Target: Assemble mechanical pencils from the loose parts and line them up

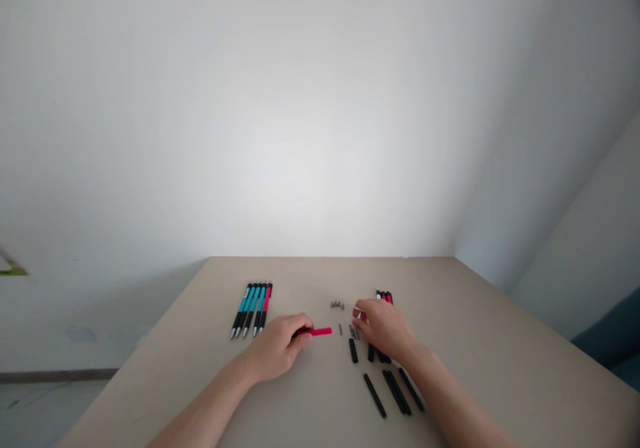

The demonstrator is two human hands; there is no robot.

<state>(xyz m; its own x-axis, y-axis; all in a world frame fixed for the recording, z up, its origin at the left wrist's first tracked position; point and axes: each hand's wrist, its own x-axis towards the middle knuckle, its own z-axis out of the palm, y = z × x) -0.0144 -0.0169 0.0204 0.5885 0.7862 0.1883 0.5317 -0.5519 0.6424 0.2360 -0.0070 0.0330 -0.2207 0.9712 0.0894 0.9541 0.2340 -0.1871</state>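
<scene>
My left hand (283, 347) is closed around a pen barrel (321, 331), its red end pointing right and its dark end inside my fingers. My right hand (383, 325) is curled in a pinch over the parts on the right. Something thin and pale shows at its fingertips, too small to name. Just below those fingertips lie small thin grey springs (341, 329). Short black grips (353, 351) lie below them, some partly hidden by my right hand. Beyond my right hand lie red-and-black pen parts (385, 295), mostly covered.
Several whole pens (253, 309), teal or red with black grips, lie in a row on the left of the beige table (300, 408). Small grey metal tips (337, 305) stand near the centre. Longer black tubes (375, 395) lie at front right. A white wall (310, 135) rises behind.
</scene>
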